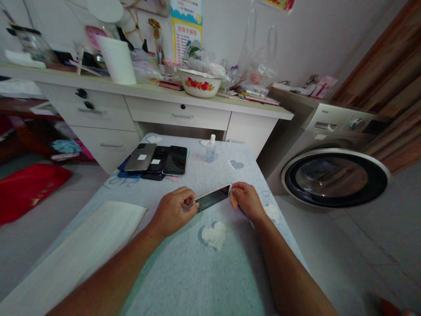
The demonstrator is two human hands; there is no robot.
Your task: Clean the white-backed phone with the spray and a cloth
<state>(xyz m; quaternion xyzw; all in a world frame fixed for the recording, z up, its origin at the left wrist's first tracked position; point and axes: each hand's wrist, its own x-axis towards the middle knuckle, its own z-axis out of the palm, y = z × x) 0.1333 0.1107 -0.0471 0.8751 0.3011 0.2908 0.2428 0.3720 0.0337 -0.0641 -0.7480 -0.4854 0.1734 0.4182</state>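
A white-edged smartphone [213,199] with a dark screen is held tilted above the table, its long side running between both hands. My left hand [173,211] is closed, pinching the phone's left end between thumb and fingers. At the other end, my right hand [247,198] is closed on the phone's right edge. A small orange piece [233,201], perhaps cloth, hangs under the right fingers. Beyond the left hand lie stacks of phones [142,157], some with white labels. A small clear bottle [210,150] with a white cap stands upright past the held phone.
A heart-patterned cloth covers the table [204,272]. On its left lies a long pale board or folded sheet [82,245]. Behind are a white drawer desk [184,115] with a flowered enamel bowl [201,83], and a washing machine [329,166] at right.
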